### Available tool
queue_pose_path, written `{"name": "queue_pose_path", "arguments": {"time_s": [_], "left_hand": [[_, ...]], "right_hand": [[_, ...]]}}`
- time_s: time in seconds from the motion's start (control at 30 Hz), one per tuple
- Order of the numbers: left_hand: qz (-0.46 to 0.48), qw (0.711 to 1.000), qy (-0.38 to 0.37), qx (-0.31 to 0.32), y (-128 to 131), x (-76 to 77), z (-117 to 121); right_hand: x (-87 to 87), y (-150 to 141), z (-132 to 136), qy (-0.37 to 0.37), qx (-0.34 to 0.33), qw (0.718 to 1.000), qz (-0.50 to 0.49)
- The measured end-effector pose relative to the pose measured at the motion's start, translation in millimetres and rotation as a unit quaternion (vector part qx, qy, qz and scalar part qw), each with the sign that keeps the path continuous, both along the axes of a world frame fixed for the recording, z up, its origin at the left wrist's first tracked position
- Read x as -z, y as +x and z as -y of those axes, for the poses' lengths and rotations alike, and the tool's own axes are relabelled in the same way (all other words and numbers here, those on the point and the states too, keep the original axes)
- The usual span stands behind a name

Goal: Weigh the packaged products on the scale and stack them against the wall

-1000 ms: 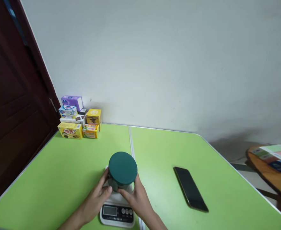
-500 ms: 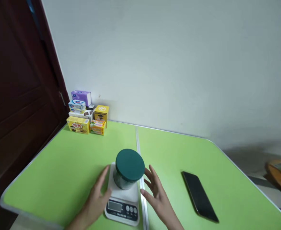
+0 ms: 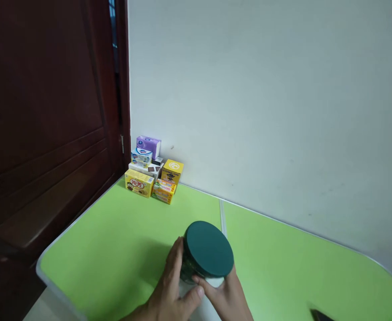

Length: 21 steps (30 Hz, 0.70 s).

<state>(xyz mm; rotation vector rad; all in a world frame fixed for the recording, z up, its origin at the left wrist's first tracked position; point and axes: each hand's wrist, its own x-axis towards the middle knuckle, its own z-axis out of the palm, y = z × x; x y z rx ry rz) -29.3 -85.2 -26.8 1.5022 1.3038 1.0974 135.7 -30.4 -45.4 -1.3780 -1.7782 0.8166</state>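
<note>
A jar with a dark green round lid (image 3: 208, 248) stands low in the middle of the green table (image 3: 122, 240). My left hand (image 3: 174, 285) is wrapped round the jar's left side, thumb at the front. From the right, my right hand (image 3: 227, 296) grips the jar's lower front. The white scale under the jar is almost wholly hidden by my hands; only a pale sliver (image 3: 214, 281) shows.
Several small boxes and tissue packs (image 3: 152, 171) are stacked at the table's far left corner against the wall. A dark wooden door (image 3: 45, 133) stands at the left. A black phone's corner (image 3: 321, 315) shows at the bottom right edge.
My hands were open beside the jar half a second ago; now both have closed on it again. The view has swung left, so the phone has nearly left the frame.
</note>
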Motion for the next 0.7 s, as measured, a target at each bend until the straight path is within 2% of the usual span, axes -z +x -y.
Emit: {"name": "queue_pose_path", "arguments": {"time_s": [0.1, 0.2, 0.33, 0.5, 0.6, 0.7], "left_hand": [[0.031, 0.998, -0.029, -0.037, -26.4, -8.1, -16.5], [0.08, 0.993, -0.042, -0.077, -60.6, 1.2, -37.4], [0.126, 0.983, -0.035, -0.129, -117.4, 18.9, -68.6], [0.101, 0.966, -0.051, -0.233, -189.2, 24.6, -104.2], [0.114, 0.953, -0.059, -0.274, -223.5, 30.9, -122.5], [0.12, 0.947, -0.077, -0.287, -248.5, 39.5, -139.8]], "right_hand": [[-12.7, -32.9, -23.8, 0.016, -0.038, 0.999, 0.017], [-14.2, -76.5, -51.3, 0.037, -0.091, 0.995, 0.02], [-1.6, -144.6, -85.9, 0.078, -0.145, 0.986, -0.01], [17.0, -226.0, -114.9, 0.081, -0.176, 0.981, -0.032], [24.1, -261.7, -124.8, 0.064, -0.184, 0.98, -0.036], [28.0, -285.9, -134.1, 0.054, -0.182, 0.981, -0.038]]}}
